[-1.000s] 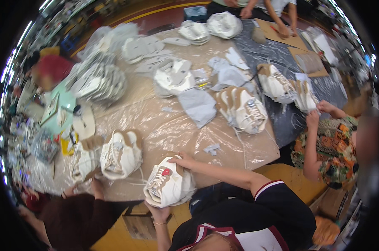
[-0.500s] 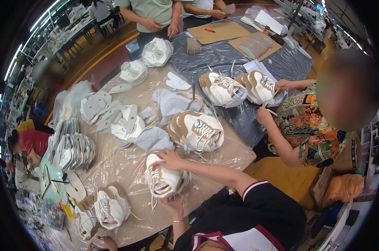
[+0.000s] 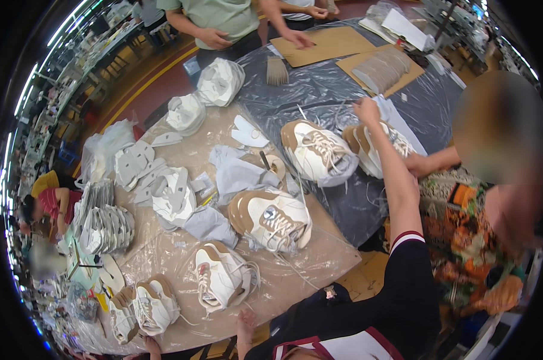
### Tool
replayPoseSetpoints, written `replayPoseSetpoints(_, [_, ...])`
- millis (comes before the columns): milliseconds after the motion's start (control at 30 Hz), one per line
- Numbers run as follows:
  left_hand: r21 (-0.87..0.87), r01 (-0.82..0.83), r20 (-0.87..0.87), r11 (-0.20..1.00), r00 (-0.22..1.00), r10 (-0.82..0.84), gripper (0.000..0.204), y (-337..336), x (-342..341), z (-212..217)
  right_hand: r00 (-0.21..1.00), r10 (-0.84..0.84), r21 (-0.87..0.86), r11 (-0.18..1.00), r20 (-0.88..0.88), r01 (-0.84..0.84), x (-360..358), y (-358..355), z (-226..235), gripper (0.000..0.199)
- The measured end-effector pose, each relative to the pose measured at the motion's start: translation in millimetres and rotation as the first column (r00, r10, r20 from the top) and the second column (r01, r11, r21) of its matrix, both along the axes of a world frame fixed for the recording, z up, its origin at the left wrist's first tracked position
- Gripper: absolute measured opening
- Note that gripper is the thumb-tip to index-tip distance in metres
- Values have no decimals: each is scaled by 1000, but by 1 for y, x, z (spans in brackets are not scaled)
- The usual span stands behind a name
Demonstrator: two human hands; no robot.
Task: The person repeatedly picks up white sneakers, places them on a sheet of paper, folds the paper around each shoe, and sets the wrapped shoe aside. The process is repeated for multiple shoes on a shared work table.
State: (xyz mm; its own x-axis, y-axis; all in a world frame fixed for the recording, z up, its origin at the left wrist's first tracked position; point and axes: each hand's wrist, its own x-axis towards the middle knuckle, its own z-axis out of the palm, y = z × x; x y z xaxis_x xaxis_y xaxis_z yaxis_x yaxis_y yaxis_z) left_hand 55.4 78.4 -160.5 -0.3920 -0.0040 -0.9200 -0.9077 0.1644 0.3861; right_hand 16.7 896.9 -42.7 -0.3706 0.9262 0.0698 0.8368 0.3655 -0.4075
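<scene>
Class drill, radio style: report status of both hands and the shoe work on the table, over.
Right hand stretched out, open, on the far shoe-upper stack. Left hand resting at the table edge, holding nothing, near the white shoe uppers. Co-worker's hand at the same far stack.

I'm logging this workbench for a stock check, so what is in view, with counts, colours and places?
Shoe piles: about six, white and tan, along the table.
Red-trimmed pile: one, white, near edge.
Cut pieces: several stacks, white and grey, left side.
Grey cloths: a few, table middle.
Cardboard sheets: two, brown, far end.
Brush: one, pale, far end.
Plastic sheet: one, clear over dark table, right half.
Co-worker: one, patterned top, right side.
More people: at least two, far end.
Right hand: arm stretched out, on the pile at right.
Left hand: at the near table edge, holding nothing visible.
</scene>
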Motion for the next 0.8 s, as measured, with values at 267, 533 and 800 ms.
replayPoseSetpoints(267, [-405,450,-124,795,835,-536,35,16,53,-10,819,51,-12,998,572,-54,14,111,-138,25])
replayPoseSetpoints(533, [-504,450,-85,737,824,-561,43,42,67,21,795,-25,32,999,606,7,21,166,-173,32])
replayPoseSetpoints(800, [-494,473,-177,730,767,-616,38,57,61,23,917,268,-436,892,294,-120,18,180,-88,16])
